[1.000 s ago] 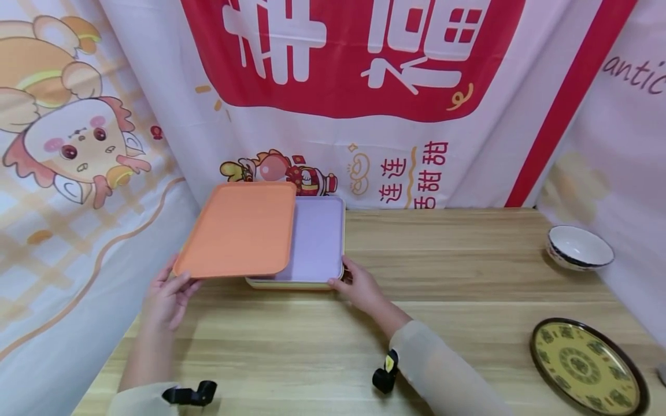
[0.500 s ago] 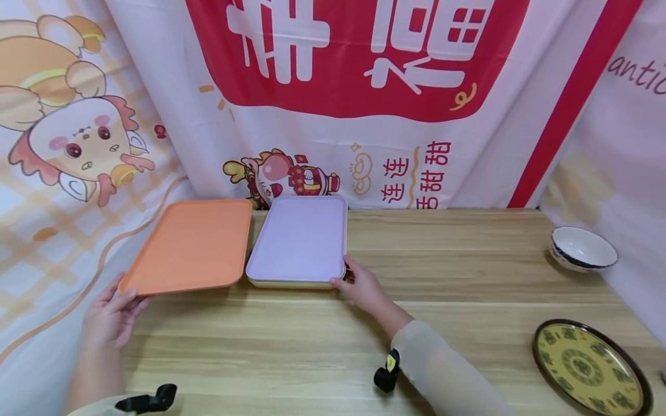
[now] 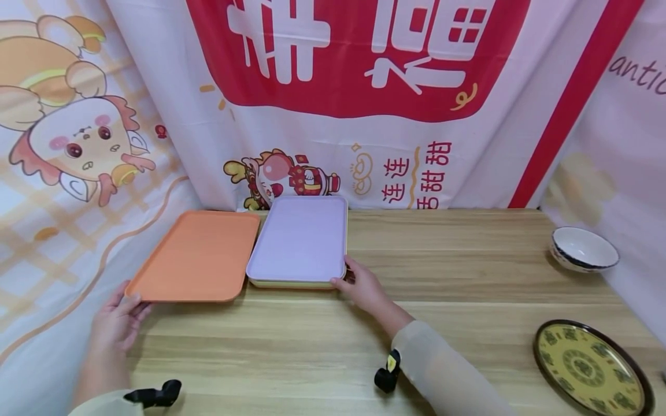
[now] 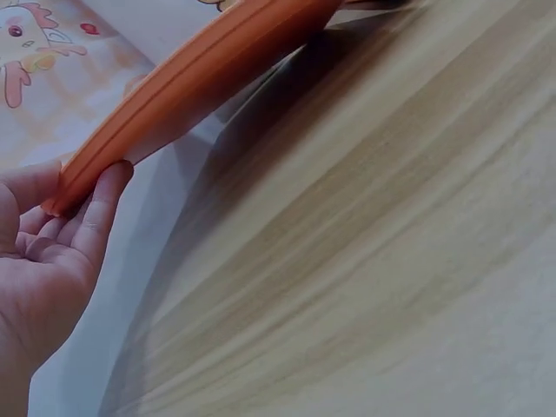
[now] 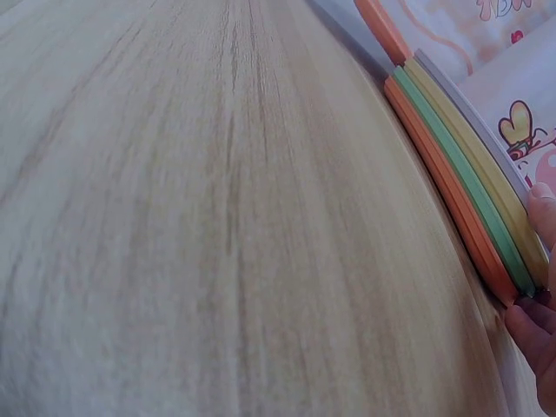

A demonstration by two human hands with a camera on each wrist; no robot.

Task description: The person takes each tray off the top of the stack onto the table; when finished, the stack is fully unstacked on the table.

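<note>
head view: left hand grips orange tray; right hand grips tray stack.

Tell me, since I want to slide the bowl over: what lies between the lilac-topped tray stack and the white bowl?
Only bare wooden table between tray stack and bowl, per the head view.
</note>
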